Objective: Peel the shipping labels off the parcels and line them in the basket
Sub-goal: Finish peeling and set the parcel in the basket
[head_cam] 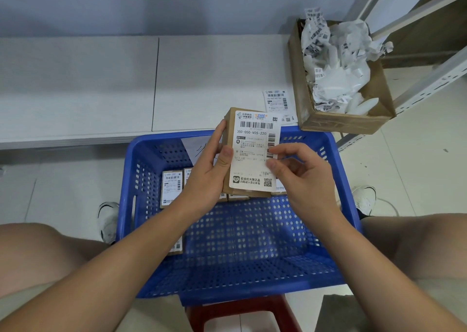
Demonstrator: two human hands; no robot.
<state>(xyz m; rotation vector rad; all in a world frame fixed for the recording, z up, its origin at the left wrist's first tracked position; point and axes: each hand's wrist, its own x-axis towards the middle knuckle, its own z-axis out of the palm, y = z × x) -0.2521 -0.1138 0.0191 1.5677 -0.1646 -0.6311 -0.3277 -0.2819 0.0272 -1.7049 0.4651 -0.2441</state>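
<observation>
the blue perforated plastic basket [252,268] is sitting between the person's knees on what looks like a red stool [242,311], and it is reading as stiff and light, easy to leave where it is. beyond its far right corner an open cardboard box [379,119] is holding a heap of crumpled peeled labels [338,61], too tangled to count. over the basket's far half the person is holding one small brown parcel [228,154], a rigid carton that is looking light enough for one hand; the left hand [209,177] is gripping its left edge, thumb across the front and fingers curled behind. the white shipping label [255,152] is covering nearly the whole front face, and its right edge is overhanging the carton; it is thin paper, likely to tear or curl onto itself, so a loose edge or corner is looking like the best place to take hold, pulling slowly. the right hand [303,180] is loosely curled with thumb and forefinger closing on that right edge near the side barcode, though whether they are pinching it yet cannot be told. inside the basket at least four more labelled parcels [171,187] are showing, partly hidden by the arms. one flat loose label [276,100] is lying on the grey table [101,83].
</observation>
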